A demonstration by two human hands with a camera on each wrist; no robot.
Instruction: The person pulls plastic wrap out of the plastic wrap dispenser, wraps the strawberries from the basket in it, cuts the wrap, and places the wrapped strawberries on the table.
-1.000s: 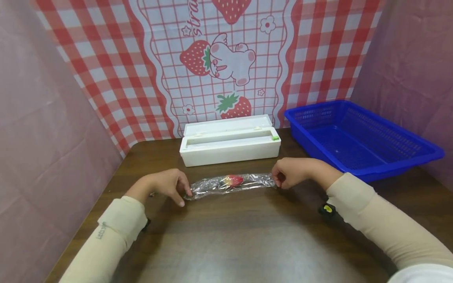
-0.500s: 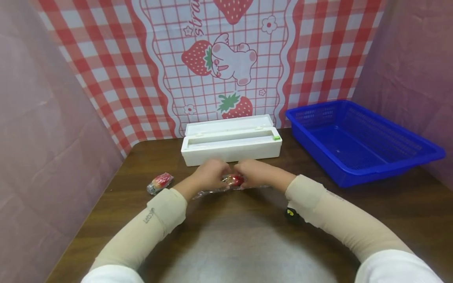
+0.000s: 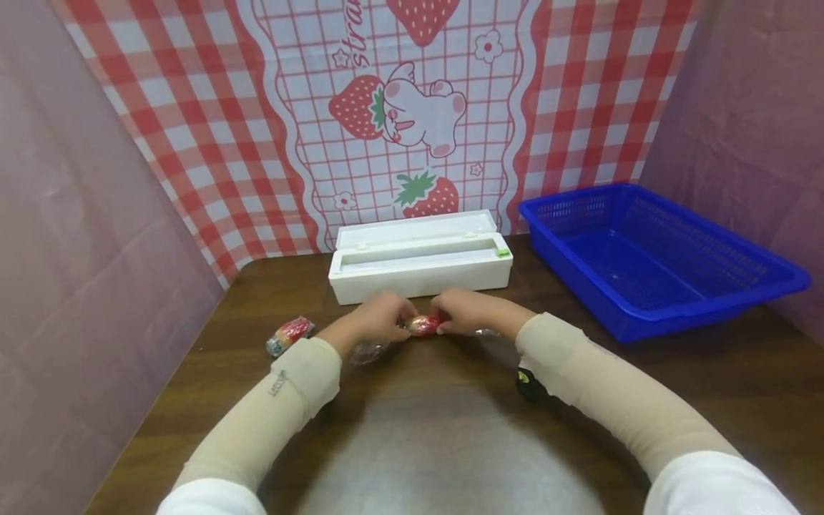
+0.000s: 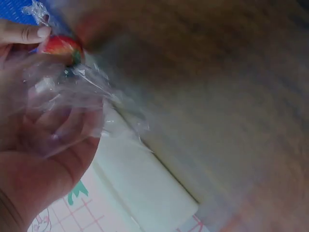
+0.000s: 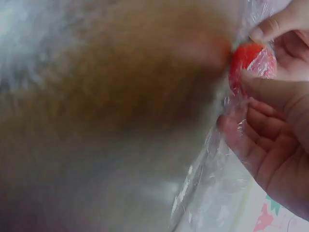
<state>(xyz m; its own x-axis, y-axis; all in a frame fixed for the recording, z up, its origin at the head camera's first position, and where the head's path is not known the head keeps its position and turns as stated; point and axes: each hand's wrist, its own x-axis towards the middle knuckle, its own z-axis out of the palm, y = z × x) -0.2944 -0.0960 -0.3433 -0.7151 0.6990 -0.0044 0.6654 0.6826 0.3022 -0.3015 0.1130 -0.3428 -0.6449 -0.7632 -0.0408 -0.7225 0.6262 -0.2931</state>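
A red toy-like strawberry (image 3: 423,326) with a yellowish leafy end lies in clear plastic wrap on the table, between both hands. My left hand (image 3: 383,317) pinches its left, leafy end through the film. At the red end my right hand (image 3: 466,311) grips it, with the thumb pressed on the film in the right wrist view. Loose plastic wrap (image 3: 368,352) trails out under the left hand and drapes over its fingers in the left wrist view. Left of that wrist, a second wrapped strawberry (image 3: 290,335) rests on the wood.
Behind the hands stands a long white cling film box (image 3: 421,277), its lid raised and a green piece at its right end. A blue plastic basket (image 3: 650,315) sits at the right. A checked strawberry-print cloth (image 3: 238,143) hangs at the back.
Both hands have come inward from the film's two ends to the strawberry at its middle. The film is now bunched around it, and the second wrapped strawberry has come into sight.
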